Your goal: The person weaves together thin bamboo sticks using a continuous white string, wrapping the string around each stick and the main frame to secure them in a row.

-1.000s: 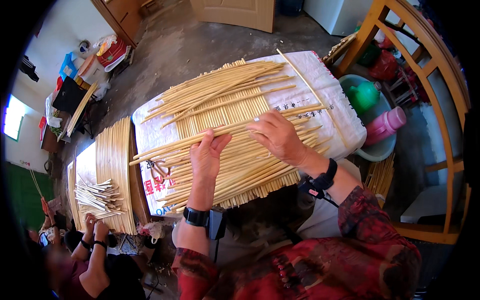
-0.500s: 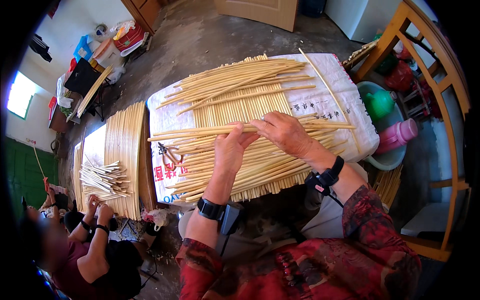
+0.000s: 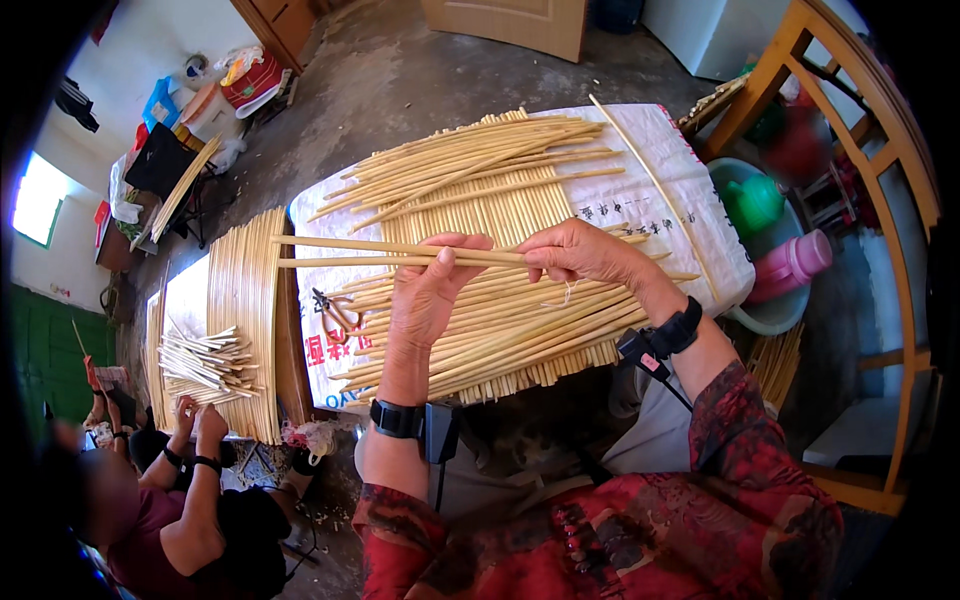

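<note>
- Two long, thin, pale-yellow wooden sticks (image 3: 340,244) are lying roughly level across the front of the body, in both hands, over the middle of the table.
- Left hand (image 3: 423,300) is closing lightly on both sticks, well in from their left tips; likely giving support along the length so the long overhang isn't dipping.
- Right hand (image 3: 585,252) is pinching both near their right ends, thumb against fingers; probably setting those ends together. Exact fingertip contact is partly hidden.
- Sticks are meeting at the right hand and spreading into a narrow V leftward; tips are overlapping the table's left edge in view.
- Left pose: forearm is pointing almost straight away from the body, thumb is lying over the nearer stick, fingers are reaching rightward.
- Right pose: forearm is slanting in from lower right, back of hand is facing up, fingers are curling in. Hands are sitting apart, near each other.
- Near heap of loose pale-yellow sticks (image 3: 500,330) is lying just below the hands, mostly side to side; seems handy for easy reach.
- Far heap of similar sticks (image 3: 480,160) is resting on a flat row of crosswise yellow sticks (image 3: 460,222).
- White printed sheet (image 3: 675,150) is covering the table, presumably protecting it.
</note>
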{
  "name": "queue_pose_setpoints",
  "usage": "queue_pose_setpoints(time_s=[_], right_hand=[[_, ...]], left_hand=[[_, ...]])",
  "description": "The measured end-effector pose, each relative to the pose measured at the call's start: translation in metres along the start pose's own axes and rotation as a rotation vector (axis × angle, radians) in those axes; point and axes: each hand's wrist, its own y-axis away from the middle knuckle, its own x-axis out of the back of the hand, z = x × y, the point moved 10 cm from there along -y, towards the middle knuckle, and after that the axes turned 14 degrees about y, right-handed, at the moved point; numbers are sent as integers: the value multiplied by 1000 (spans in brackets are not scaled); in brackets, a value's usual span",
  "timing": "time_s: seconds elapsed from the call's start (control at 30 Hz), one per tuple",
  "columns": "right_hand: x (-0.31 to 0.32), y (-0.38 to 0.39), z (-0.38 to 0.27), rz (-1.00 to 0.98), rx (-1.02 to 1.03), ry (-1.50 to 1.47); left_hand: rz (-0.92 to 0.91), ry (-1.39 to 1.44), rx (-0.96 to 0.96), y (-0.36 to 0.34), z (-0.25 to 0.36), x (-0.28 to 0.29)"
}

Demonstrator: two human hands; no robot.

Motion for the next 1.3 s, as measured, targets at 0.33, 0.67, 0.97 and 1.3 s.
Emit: queue_pose_setpoints(time_s=[0.33,0.67,0.97,1.3], right_hand=[[41,26,-21,573,316,300],[72,28,74,622,167,-961],[65,31,80,591,137,-1057],[90,36,112,634,77,-1028]], left_hand=[[460,122,-124,5,8,57],[435,160,-83,-3,0,56],[343,142,-138,-2,7,47],[426,212,-300,10,62,81]])
